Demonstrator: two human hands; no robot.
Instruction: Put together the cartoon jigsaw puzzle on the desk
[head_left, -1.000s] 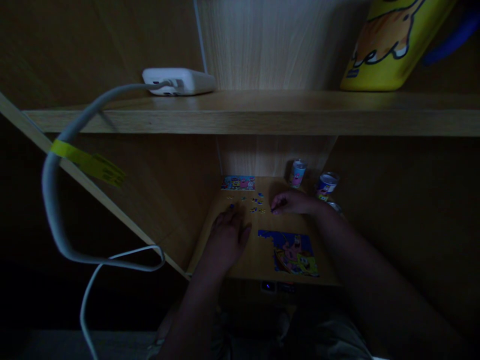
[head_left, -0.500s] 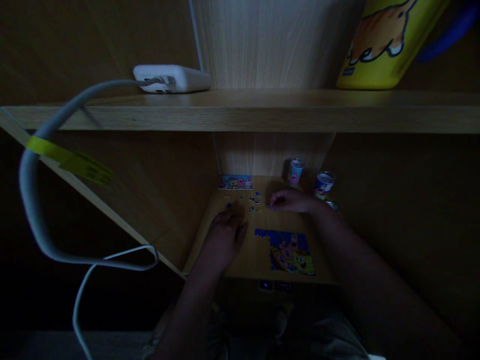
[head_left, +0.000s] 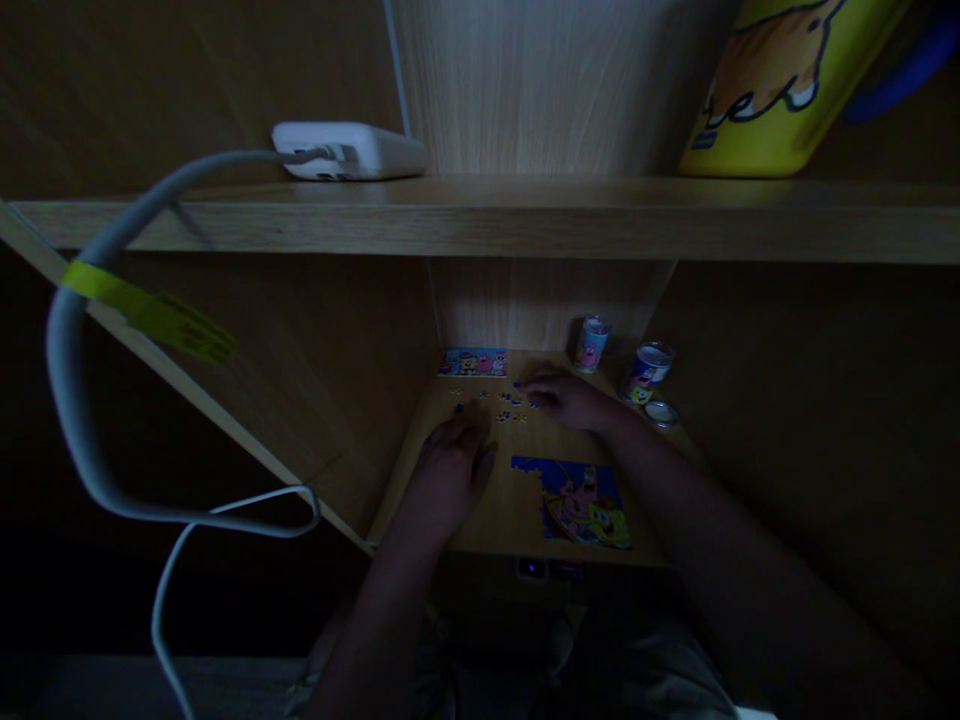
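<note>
My right hand [head_left: 564,398] reaches in from the right, its fingers drawn together at a small blue puzzle piece [head_left: 517,386]. Close below those fingertips lie several loose blue and yellow puzzle pieces [head_left: 513,399]. My left hand [head_left: 454,468] rests on the table with fingers loosely stretched and the thumb apart, holding nothing. Just beyond its fingertips is a single dark blue piece [head_left: 459,408]. Between my forearms and nearer to me lies a partly joined cartoon puzzle [head_left: 581,500], with a gap along its left side.
A picture card [head_left: 472,362] lies at the back left. Two cartoon-printed cans [head_left: 592,345] stand at the back right, with a round lid [head_left: 661,414] beside them. Above runs a shelf [head_left: 480,230] bearing a white adapter [head_left: 352,150] and a yellow mug [head_left: 780,100]. A cable [head_left: 64,400] hangs left.
My right hand has shifted left and away from me, to the blue piece at the back. A piece now lies apart below its fingers. My left hand stays put.
</note>
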